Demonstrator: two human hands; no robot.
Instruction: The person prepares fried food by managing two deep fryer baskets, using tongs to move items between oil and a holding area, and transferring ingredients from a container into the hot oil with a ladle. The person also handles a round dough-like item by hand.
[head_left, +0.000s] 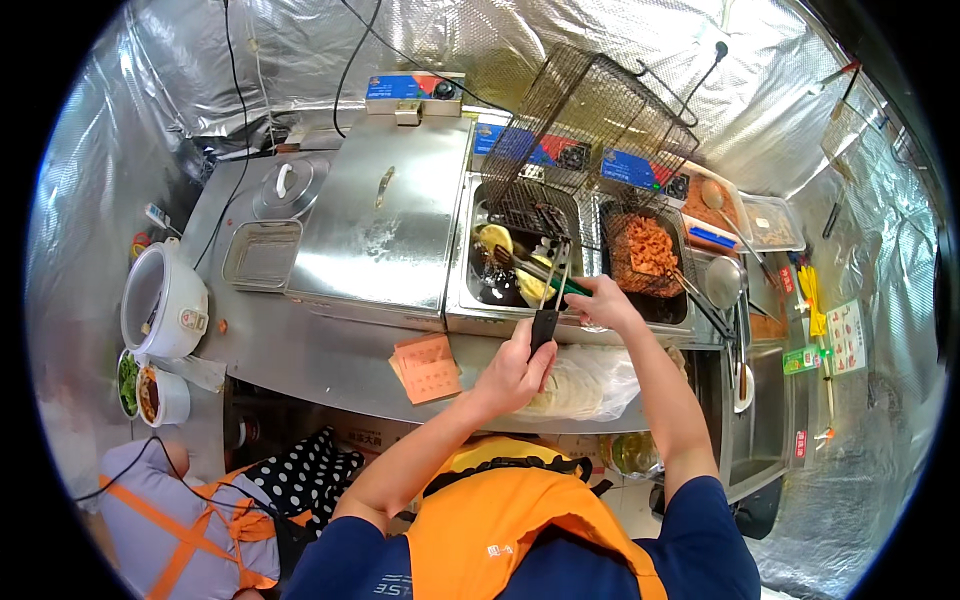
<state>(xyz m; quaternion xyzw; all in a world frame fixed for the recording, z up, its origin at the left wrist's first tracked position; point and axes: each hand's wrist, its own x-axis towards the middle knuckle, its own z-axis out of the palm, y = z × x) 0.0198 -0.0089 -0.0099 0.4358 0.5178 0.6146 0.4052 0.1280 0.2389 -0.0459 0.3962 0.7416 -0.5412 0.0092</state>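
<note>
My left hand (516, 372) is wrapped round the black handle of a pair of metal tongs (546, 325), which reach up over the fryer's left well. My right hand (604, 304) grips a tool with a green handle (572, 286); its working end reaches left into the well, and its kind I cannot make out. Dark oil fills the fryer well (462, 285). In it lie pale yellow round pieces of food, one at the far left (494, 237) and another (533, 287) partly behind the tools.
Right of the well, a wire basket (683, 262) holds orange-brown fried pieces. Another wire basket (590, 95) rises behind. A plastic bag (590, 385) and orange paper slips (428, 368) lie along the counter front. A white rice cooker (165, 300) and another person (180, 520) are at left.
</note>
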